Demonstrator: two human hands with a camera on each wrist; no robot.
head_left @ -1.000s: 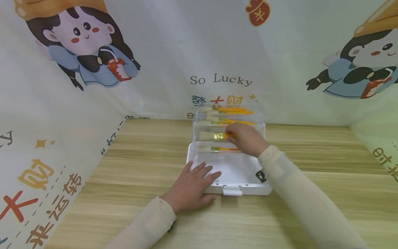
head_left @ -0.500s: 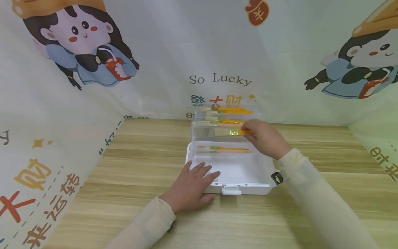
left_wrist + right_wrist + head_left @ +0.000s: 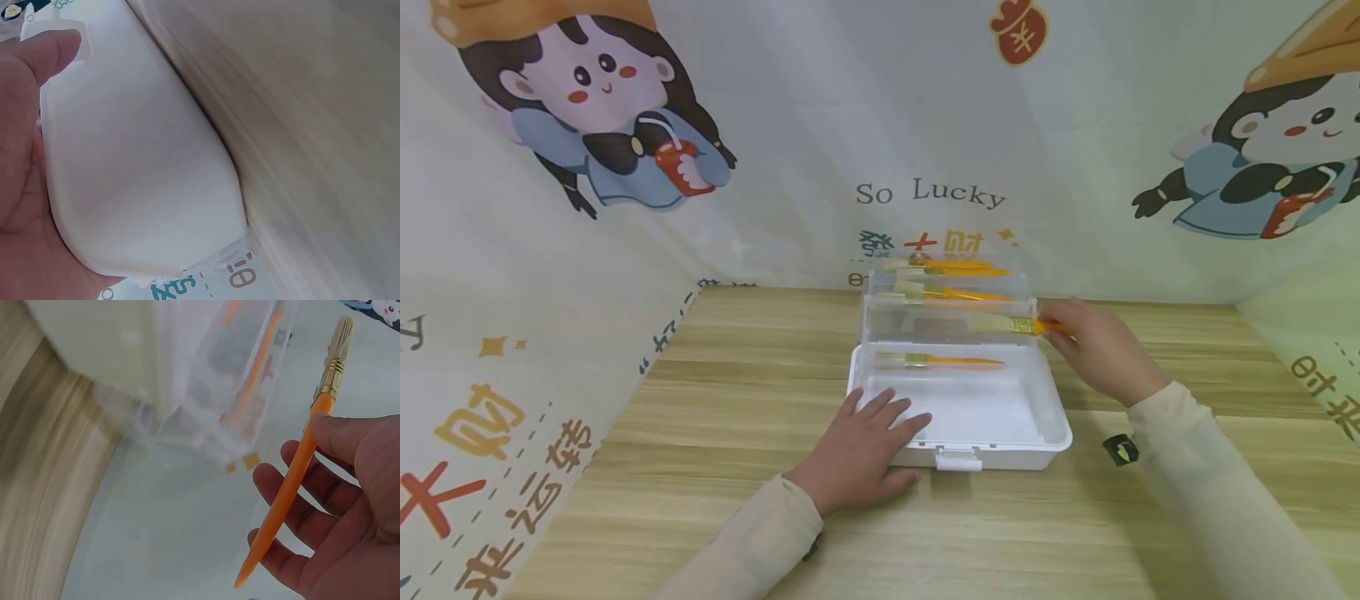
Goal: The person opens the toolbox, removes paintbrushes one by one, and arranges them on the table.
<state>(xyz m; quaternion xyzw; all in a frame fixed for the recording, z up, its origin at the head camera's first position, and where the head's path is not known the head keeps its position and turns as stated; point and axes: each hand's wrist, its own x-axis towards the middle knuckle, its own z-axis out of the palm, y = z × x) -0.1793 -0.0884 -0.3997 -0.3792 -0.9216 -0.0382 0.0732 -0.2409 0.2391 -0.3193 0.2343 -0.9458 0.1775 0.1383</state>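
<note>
My right hand (image 3: 1099,348) pinches a flat paintbrush (image 3: 1024,326) by its orange handle, just right of the raised lid. The right wrist view shows pale bristles, a gold ferrule and the thumb pressed on the handle near it, with the fingers behind. A white plastic box (image 3: 1063,421) stands open on the table, its clear tiers folded up at the back. My left hand (image 3: 859,454) rests on its front left corner, fingers spread straight over the inside. In the left wrist view, the thumb (image 3: 59,50) lies at the latch on the front wall.
One brush (image 3: 955,362) with an orange handle lies in the tray at the box's rear. Several more orange brushes (image 3: 970,294) sit in the clear tiers (image 3: 887,321). Behind the wooden table (image 3: 760,383) hangs a printed curtain (image 3: 805,167).
My right hand has drawn the flat paintbrush out of a clear tier and carried it rightward, past the box's side. The left hand and box have stayed in place.
</note>
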